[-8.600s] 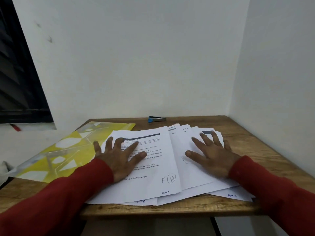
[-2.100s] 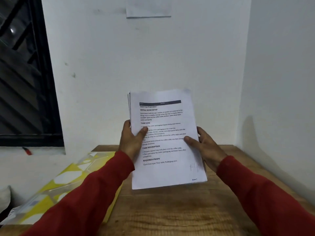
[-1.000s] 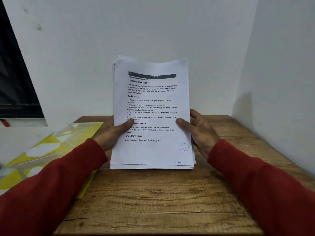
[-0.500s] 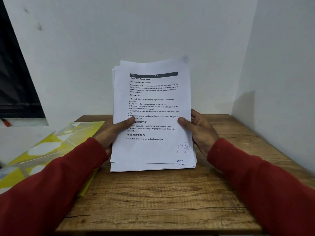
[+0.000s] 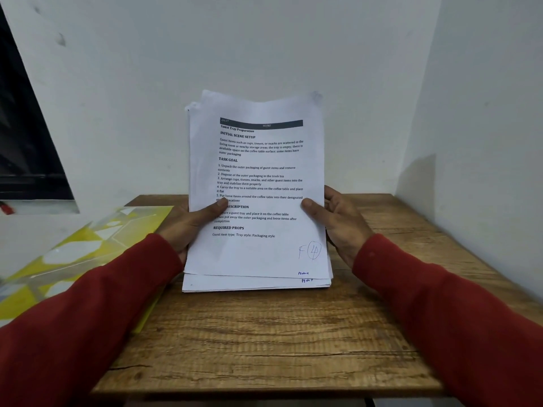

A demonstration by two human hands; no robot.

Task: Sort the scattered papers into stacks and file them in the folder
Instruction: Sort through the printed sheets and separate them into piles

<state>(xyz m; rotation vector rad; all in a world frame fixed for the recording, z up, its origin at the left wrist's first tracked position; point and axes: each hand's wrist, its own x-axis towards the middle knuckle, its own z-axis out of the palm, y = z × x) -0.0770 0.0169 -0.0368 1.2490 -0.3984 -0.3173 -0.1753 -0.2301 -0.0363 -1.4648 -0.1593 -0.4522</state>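
A stack of white printed papers [image 5: 258,254] stands upright on its bottom edge on the wooden table [image 5: 264,342]. The sheets are unevenly aligned; lower sheets stick out below the front page. My left hand [image 5: 188,221] grips the stack's left edge with the thumb across the front page. My right hand [image 5: 338,221] grips the right edge, thumb on the front. The yellow and white patterned folder [image 5: 76,259] lies flat at the table's left side, beside my left sleeve.
White walls close in behind the table and along its right side. A dark window [image 5: 23,142] is at the upper left. The table's front edge runs just below my forearms.
Earlier the papers lay spread on the table under my flat hands. I gathered them and raised them upright. Over the last second the front sheet has slid up relative to the others.
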